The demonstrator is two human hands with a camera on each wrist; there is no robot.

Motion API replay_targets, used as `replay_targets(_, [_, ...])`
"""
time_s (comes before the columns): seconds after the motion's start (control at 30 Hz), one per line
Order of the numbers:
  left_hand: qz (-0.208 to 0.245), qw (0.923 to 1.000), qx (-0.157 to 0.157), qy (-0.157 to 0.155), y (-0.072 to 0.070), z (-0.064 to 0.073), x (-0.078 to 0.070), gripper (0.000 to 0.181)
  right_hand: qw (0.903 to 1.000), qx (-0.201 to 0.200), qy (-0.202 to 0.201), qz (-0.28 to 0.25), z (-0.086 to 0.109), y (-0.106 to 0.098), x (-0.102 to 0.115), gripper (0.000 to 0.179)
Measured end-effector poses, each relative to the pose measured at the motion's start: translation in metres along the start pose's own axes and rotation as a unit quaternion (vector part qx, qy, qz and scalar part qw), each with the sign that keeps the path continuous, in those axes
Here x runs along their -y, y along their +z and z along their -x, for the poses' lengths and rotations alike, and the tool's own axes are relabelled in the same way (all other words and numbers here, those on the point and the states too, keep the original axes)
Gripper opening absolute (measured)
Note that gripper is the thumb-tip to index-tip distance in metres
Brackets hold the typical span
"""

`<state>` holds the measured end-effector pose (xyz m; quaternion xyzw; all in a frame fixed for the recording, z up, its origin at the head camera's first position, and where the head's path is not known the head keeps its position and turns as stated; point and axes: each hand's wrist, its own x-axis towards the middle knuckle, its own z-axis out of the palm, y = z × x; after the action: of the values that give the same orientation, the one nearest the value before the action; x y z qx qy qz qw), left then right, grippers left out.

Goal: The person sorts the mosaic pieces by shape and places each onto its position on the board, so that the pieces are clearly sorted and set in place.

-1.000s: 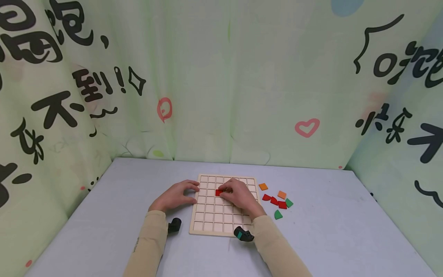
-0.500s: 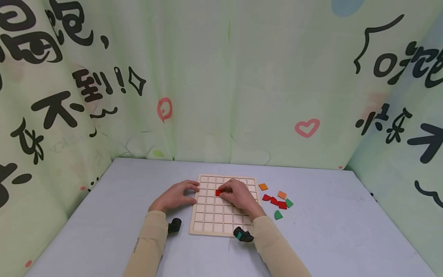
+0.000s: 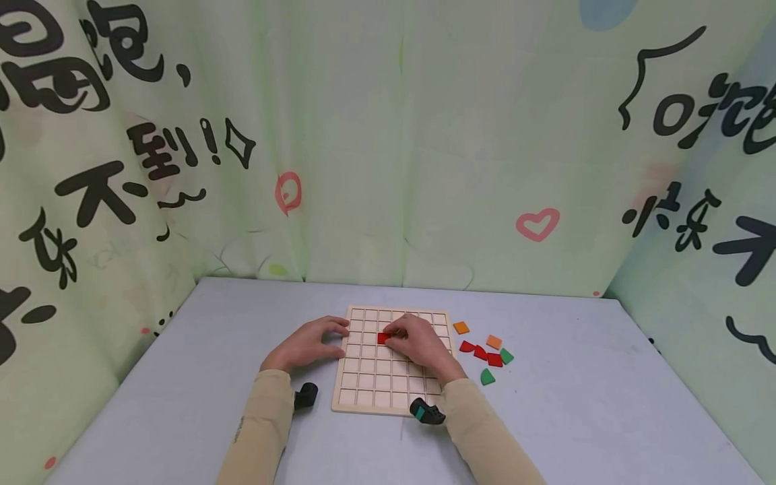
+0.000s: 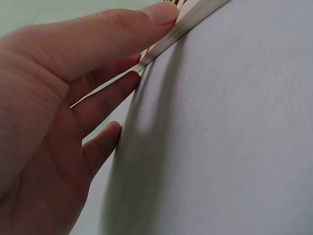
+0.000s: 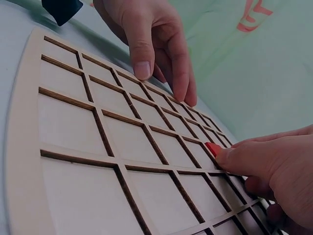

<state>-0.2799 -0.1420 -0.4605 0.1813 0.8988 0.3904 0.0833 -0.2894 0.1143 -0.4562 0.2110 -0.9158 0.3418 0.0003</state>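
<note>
A pale wooden grid board lies on the table. My right hand is over its upper middle and pinches a red tile between thumb and fingers at one of the cells. In the right wrist view only a corner of the red tile shows; the fingertips hide the rest. My left hand rests at the board's left edge, fingers loosely bent and spread. In the left wrist view its thumb lies on the board's rim, and no tile is in that hand.
Right of the board lie loose pieces: orange tiles, several red pieces and green pieces. A black device is strapped at each wrist, the right one over the board's lower edge. A printed curtain stands behind the table.
</note>
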Motion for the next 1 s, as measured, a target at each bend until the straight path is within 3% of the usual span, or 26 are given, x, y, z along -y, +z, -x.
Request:
replay_targets(0.47, [-0.005,1.0000,0.001,-0.002,0.001,-0.001,0.000,0.034,0.9998,-0.008,0.012,-0.016,0.008,-0.009,-0.004,0.023])
replay_targets(1.0, [0.001,1.0000,-0.004,0.000,0.001,0.000,0.000,0.033,0.9960,-0.056,0.064,-0.029,0.037,-0.042,-0.034,0.033])
